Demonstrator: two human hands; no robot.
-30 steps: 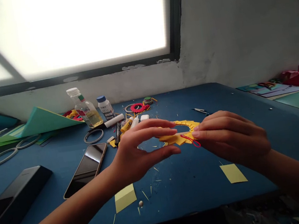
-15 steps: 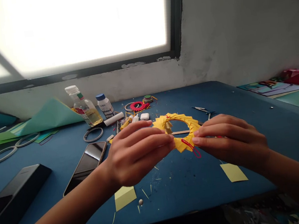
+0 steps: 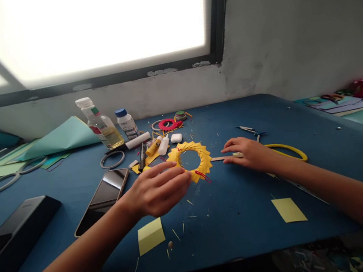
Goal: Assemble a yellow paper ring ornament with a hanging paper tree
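Note:
My left hand point(image 3: 158, 190) is closed on the near left side of a yellow folded-paper ring point(image 3: 205, 153), pinching it between thumb and fingers. A red cord loop point(image 3: 203, 176) hangs from the ring's near edge. My right hand point(image 3: 249, 154) is over the table with thumb and fingers apart, around the right end of a flat wooden stick point(image 3: 218, 158). Whether the fingers touch the stick is unclear. Behind the right wrist lies a yellow hoop point(image 3: 295, 149), partly hidden by the forearm. A pair of compasses point(image 3: 249, 130) rests just beyond that hand.
On the blue table point(image 3: 227, 232) are a phone point(image 3: 103, 200), a black box point(image 3: 20, 233), a clear bottle point(image 3: 103, 124), a blue-capped bottle point(image 3: 127, 124), glue tubes point(image 3: 163, 145), a red ring point(image 3: 168, 124), grey rings point(image 3: 113, 159) and yellow paper pieces point(image 3: 289, 209). Green paper sheets point(image 3: 61, 138) lie at left.
My right hand has let go of the yellow paper ring and moved away to the wooden stick. My left hand, still holding the ring, has shifted left with it.

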